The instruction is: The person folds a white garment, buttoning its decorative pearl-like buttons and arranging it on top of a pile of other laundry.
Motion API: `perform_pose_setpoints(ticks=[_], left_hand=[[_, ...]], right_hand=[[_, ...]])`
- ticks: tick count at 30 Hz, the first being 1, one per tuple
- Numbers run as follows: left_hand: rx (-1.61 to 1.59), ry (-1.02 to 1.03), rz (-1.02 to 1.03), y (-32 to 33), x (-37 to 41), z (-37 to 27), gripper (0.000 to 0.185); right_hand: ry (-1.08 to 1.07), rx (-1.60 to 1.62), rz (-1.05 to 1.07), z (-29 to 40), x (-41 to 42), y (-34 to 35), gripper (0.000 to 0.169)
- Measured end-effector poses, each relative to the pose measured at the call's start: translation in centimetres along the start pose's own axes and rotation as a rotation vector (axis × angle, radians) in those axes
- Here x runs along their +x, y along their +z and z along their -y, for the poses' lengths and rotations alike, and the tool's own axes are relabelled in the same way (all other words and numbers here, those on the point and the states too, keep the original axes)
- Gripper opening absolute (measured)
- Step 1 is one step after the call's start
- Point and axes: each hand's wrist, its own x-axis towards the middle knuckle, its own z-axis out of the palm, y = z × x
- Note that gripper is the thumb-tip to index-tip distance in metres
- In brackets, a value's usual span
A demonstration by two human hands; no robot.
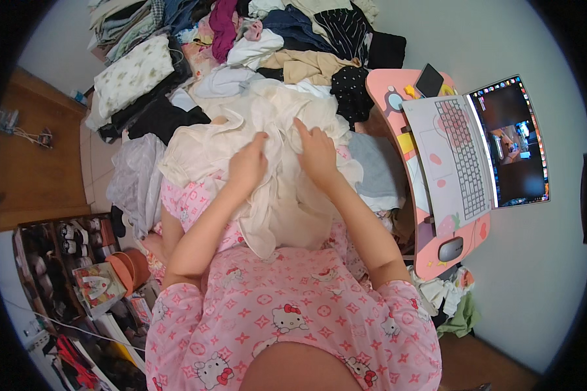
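Note:
A cream ruffled garment of thin fabric lies bunched over my lap and spreads onto the clothes in front of me. My left hand is on its left part, fingers curled with cloth at the fingertips. On the other side, my right hand touches the ruffles, its index finger stretched forward and the other fingers bent. Whether either hand pinches the fabric cannot be made out. Beneath the garment show my pink printed clothes.
Heaped clothes lie ahead. A folded floral white fabric is at the left, beside a sheer white cloth. At the right, a pink lap desk holds a laptop and a mouse. A shelf of shoes stands lower left.

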Motion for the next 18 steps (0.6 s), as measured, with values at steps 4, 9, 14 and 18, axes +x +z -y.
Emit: perform_pose_setpoints(ticks=[4, 9, 14, 18], left_hand=[[-0.235, -0.109, -0.2, -6.0, -1.2, 4.3, 0.036], [-0.152, -0.306, -0.263, -9.4, -3.3, 7.4, 0.03], [0.072, 0.083, -0.45, -7.7, -1.2, 3.4, 0.027], [0.147, 0.304, -0.298, -5.0, 1.4, -2.9, 0.026]], right_hand=[[0.255, 0.661, 0.049, -5.2, 0.2, 0.4, 0.037], [0.688, 1.139, -0.179, -8.9, -1.8, -4.8, 0.039], [0.278, 0.135, -0.376, -7.0, -1.9, -3.4, 0.05], [0.04, -0.085, -0.395, 0.0, 1.6, -5.3, 0.053]])
